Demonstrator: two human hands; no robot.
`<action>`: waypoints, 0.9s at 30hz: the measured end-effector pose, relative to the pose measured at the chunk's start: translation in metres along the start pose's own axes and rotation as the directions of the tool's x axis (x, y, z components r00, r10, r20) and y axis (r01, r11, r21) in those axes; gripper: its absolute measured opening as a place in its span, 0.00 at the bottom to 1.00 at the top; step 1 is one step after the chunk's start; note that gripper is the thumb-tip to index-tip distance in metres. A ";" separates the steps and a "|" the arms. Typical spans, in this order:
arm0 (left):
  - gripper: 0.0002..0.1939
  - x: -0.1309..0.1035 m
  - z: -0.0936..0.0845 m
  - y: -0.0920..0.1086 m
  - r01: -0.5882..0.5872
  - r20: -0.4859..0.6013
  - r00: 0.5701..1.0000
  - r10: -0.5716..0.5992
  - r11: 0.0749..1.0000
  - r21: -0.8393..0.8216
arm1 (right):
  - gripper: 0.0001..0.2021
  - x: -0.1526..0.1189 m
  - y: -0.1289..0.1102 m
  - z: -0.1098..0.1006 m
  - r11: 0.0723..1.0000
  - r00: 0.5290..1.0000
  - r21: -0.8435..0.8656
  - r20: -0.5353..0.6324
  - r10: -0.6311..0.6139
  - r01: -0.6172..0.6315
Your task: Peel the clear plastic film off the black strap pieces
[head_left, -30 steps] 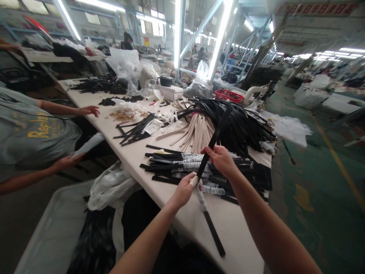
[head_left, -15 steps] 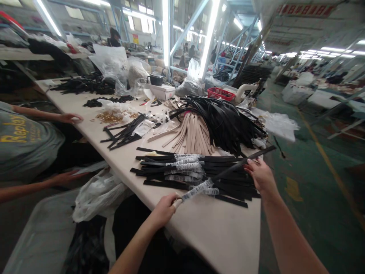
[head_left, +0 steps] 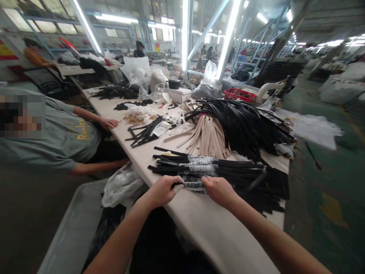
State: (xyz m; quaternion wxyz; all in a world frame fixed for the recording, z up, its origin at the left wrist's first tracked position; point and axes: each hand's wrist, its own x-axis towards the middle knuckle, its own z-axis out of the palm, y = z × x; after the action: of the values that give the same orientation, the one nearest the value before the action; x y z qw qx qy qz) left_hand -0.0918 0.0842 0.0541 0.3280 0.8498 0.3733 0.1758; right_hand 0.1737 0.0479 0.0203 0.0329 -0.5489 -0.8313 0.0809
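Observation:
A black strap with a clear plastic wrap (head_left: 194, 185) around it stretches between my two hands, above the table's near edge. My left hand (head_left: 167, 190) is closed on its left end. Just right of the wrapped part, my right hand (head_left: 218, 189) pinches the same strap, its fingers closed. Behind and beneath lies a row of black straps (head_left: 239, 166), several with crinkled clear plastic round their middles. Farther back rest a fan of beige straps (head_left: 211, 137) and a large heap of long black straps (head_left: 242, 125).
On the table (head_left: 216, 217) are short black strips (head_left: 145, 131), small gold-coloured pieces (head_left: 139, 117), a white box (head_left: 179, 95) and a red basket (head_left: 239, 94). A co-worker in a grey shirt (head_left: 57, 129) sits at the left edge. A grey bin (head_left: 71, 217) with a plastic bag stands below.
My right hand has slid in along the strap from its far end, close to my left hand. The view has turned left, showing more of the co-worker, whose near hand now rests at the table edge.

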 end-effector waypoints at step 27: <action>0.15 0.146 0.025 -0.132 0.447 -0.513 0.804 -0.300 0.874 0.190 | 0.15 0.056 0.248 -0.085 0.578 0.708 0.681 -0.122 0.696 -0.451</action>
State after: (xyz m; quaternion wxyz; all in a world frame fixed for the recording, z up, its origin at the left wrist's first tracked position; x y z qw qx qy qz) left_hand -0.0507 0.2499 -0.0471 0.1230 0.7300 0.6251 0.2475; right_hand 0.3887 0.2027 0.0601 0.3366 -0.7557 -0.5073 0.2413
